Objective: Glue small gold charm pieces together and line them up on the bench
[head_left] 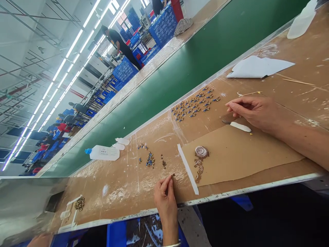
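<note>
My left hand [166,197] is at the front of the tabletop, thumb and forefinger pinched at a small dark brown piece [173,175]. Closed in a pinch too, my right hand [253,109] hovers over the right side; what its fingertips hold, if anything, I cannot make out. Below it lies a small knife with a white handle [240,126]. Rows of small blue-and-gold pieces [195,104] spread to its left. Beyond my left hand are a heap of blue-and-gold pieces [149,160] and a few small brown pieces [163,164]. A round lid with whitish paste [201,151] rests on the cardboard sheet [246,156].
A green conveyor belt [159,91] runs behind the brown tabletop [123,181]. A clear bottle with a blue cap [104,152] lies at left. White paper [257,67] is at right. Another person's hand [39,240] shows bottom left. A co-worker [119,43] stands beyond the belt.
</note>
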`<state>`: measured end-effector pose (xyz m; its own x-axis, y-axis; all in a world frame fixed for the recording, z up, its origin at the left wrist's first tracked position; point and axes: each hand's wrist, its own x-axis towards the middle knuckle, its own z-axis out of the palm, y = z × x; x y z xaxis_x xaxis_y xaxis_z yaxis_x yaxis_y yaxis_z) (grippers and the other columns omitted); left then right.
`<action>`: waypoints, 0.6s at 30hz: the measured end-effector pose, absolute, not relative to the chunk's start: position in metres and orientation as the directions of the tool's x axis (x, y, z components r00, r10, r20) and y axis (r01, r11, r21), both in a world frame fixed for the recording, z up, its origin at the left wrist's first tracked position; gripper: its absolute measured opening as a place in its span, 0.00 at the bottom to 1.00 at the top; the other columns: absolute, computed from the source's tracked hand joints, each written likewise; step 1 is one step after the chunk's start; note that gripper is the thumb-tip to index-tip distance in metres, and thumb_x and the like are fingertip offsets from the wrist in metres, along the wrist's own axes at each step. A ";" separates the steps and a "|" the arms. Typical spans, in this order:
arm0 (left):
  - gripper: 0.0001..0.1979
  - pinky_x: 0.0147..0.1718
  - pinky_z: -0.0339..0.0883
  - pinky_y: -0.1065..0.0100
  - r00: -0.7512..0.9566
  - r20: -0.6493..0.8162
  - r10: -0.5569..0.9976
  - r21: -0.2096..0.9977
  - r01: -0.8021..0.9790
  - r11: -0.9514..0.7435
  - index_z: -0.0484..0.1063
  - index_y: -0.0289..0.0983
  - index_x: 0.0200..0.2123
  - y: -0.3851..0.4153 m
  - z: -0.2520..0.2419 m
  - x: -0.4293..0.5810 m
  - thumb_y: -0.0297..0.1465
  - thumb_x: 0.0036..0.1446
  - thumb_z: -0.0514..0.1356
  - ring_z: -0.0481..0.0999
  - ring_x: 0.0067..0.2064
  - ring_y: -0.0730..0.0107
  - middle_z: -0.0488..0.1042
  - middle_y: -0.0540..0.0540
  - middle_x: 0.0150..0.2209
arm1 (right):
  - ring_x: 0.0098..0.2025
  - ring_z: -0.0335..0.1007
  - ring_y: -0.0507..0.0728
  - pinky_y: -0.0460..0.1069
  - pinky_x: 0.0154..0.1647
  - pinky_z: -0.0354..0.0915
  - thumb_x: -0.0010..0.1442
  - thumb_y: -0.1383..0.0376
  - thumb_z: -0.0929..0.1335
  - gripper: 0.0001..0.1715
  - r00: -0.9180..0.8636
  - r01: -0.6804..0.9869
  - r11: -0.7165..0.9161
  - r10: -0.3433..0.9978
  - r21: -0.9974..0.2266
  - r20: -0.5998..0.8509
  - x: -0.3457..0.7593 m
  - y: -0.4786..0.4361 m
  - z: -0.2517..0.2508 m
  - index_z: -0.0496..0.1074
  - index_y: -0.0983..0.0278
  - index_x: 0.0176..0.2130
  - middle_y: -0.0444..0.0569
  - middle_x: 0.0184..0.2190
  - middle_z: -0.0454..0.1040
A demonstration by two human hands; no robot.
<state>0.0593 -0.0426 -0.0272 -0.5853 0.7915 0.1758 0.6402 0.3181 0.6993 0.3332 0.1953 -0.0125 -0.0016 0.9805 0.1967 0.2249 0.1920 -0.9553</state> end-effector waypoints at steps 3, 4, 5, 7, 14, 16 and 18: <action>0.14 0.39 0.64 0.66 -0.590 0.192 0.784 0.708 0.636 0.306 0.79 0.40 0.36 -0.042 -0.025 0.063 0.41 0.55 0.58 0.72 0.38 0.67 0.74 0.45 0.34 | 0.24 0.63 0.49 0.46 0.26 0.60 0.51 0.51 0.66 0.20 -0.002 0.215 0.203 0.978 -0.955 0.208 0.333 0.195 -0.012 0.73 0.65 0.28 0.49 0.27 0.73; 0.14 0.40 0.64 0.66 -0.597 0.192 0.779 0.710 0.632 0.309 0.79 0.40 0.36 -0.042 -0.024 0.064 0.41 0.55 0.58 0.72 0.38 0.66 0.74 0.45 0.34 | 0.24 0.63 0.48 0.46 0.26 0.60 0.51 0.51 0.66 0.20 -0.002 0.210 0.206 0.978 -0.956 0.210 0.333 0.195 -0.012 0.73 0.65 0.29 0.49 0.27 0.73; 0.14 0.40 0.64 0.66 -0.599 0.184 0.780 0.711 0.629 0.315 0.79 0.39 0.36 -0.042 -0.024 0.065 0.41 0.54 0.59 0.72 0.38 0.66 0.74 0.45 0.35 | 0.23 0.62 0.48 0.46 0.26 0.60 0.51 0.51 0.66 0.20 -0.005 0.208 0.207 0.977 -0.956 0.211 0.333 0.195 -0.013 0.73 0.65 0.29 0.49 0.27 0.73; 0.13 0.41 0.64 0.65 -0.597 0.158 0.786 0.707 0.624 0.332 0.79 0.39 0.36 -0.040 -0.022 0.066 0.41 0.54 0.60 0.73 0.39 0.65 0.74 0.45 0.35 | 0.23 0.63 0.48 0.46 0.26 0.60 0.51 0.52 0.66 0.18 -0.007 0.210 0.211 0.977 -0.955 0.214 0.333 0.196 -0.014 0.73 0.65 0.29 0.49 0.27 0.73; 0.11 0.40 0.65 0.65 -0.531 0.172 0.830 0.684 0.670 0.288 0.78 0.39 0.33 -0.025 -0.019 0.061 0.38 0.55 0.58 0.73 0.39 0.66 0.74 0.45 0.34 | 0.23 0.62 0.48 0.45 0.25 0.61 0.52 0.53 0.66 0.17 0.009 0.209 0.232 0.971 -0.950 0.239 0.334 0.194 -0.012 0.73 0.65 0.28 0.48 0.26 0.73; 0.11 0.39 0.65 0.65 -0.488 0.202 0.849 0.648 0.717 0.257 0.77 0.39 0.31 -0.021 -0.022 0.058 0.37 0.55 0.58 0.73 0.37 0.66 0.74 0.45 0.33 | 0.23 0.63 0.48 0.45 0.25 0.61 0.52 0.54 0.66 0.17 0.012 0.214 0.229 0.971 -0.950 0.237 0.333 0.193 -0.013 0.73 0.65 0.28 0.48 0.26 0.73; 0.10 0.39 0.65 0.63 -0.443 0.236 0.865 0.586 0.775 0.237 0.75 0.39 0.30 -0.019 -0.023 0.056 0.37 0.56 0.57 0.73 0.37 0.65 0.74 0.45 0.32 | 0.23 0.63 0.48 0.45 0.25 0.60 0.52 0.54 0.66 0.16 0.017 0.199 0.225 0.972 -0.954 0.233 0.332 0.195 -0.015 0.73 0.65 0.29 0.48 0.26 0.73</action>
<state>0.0564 -0.0190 -0.0228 -0.4428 0.8650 0.2360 0.7751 0.2369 0.5858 0.3316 0.1952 -0.0154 0.0170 0.9722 0.2334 0.1986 0.2255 -0.9538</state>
